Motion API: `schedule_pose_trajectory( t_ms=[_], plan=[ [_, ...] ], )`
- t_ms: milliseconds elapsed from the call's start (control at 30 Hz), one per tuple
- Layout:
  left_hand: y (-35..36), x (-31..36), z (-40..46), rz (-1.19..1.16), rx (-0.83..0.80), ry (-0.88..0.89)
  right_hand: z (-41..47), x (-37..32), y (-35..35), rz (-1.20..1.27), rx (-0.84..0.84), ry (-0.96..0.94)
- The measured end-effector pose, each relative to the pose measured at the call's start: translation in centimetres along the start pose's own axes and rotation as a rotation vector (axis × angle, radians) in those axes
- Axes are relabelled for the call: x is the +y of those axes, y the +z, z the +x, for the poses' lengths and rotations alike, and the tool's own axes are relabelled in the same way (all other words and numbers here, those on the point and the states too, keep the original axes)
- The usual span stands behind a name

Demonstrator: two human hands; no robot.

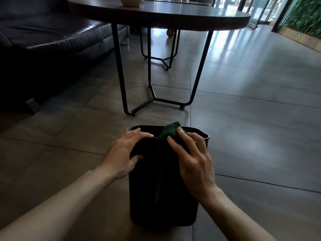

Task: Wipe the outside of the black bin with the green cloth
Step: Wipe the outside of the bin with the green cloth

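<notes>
The black bin point(161, 197) stood on the floor point(260, 136). The left hand point(121, 153), grip spread flat, steadied its rim; the right hand point(192, 160) pressed the green cloth point(169, 132) against the wall.

The bin point(161, 197) stands on the floor point(251, 136), in front of the round table point(159, 14). The left hand point(121, 153) rests on its near-left rim, the right hand point(192, 162) on the cloth point(171, 132) over the near rim. A sofa point(43, 32) lies behind-left; a pot point(130, 1) sits on the table's far edge.

Right hand point(194, 159) presses green cloth point(171, 132) on black bin point(156, 197).
</notes>
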State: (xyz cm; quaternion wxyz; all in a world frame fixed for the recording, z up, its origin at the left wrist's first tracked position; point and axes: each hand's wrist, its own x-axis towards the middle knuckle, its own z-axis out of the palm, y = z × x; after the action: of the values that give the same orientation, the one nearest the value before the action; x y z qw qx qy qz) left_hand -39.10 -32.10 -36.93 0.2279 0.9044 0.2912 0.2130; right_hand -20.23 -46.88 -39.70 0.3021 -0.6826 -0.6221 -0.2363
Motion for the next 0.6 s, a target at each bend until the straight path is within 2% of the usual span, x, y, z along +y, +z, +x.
schedule_pose_trajectory(
  t_ms=[100, 233, 300, 367, 500, 533, 600],
  plan=[
    [0.0, 0.0, 0.0, 0.000, 0.006, 0.002, -2.3, -1.9, 1.4, -0.010, -0.037, -0.031],
    [0.1, -0.1, 0.0, 0.000, 0.011, 0.005, -9.0, -4.1, 3.3, -0.029, -0.271, -0.436],
    [0.1, -0.1, 0.0, 0.001, 0.011, -0.001, -10.2, -4.5, 3.1, -0.047, -0.370, -0.503],
    [0.1, -0.2, 0.0, 0.004, 0.000, 0.001, -9.5, -4.5, 2.2, 0.017, -0.343, -0.370],
    [0.1, -0.2, 0.2, 0.005, 0.000, 0.002, -4.1, -3.5, -0.5, 0.570, 0.002, 0.375],
    [0.1, -0.2, 0.2, 0.006, 0.001, 0.003, -2.7, -3.2, -1.0, 0.635, 0.085, 0.496],
    [0.1, -0.2, 0.2, 0.004, 0.008, 0.004, -0.7, -2.7, -1.4, 0.685, 0.179, 0.593]
  ],
)
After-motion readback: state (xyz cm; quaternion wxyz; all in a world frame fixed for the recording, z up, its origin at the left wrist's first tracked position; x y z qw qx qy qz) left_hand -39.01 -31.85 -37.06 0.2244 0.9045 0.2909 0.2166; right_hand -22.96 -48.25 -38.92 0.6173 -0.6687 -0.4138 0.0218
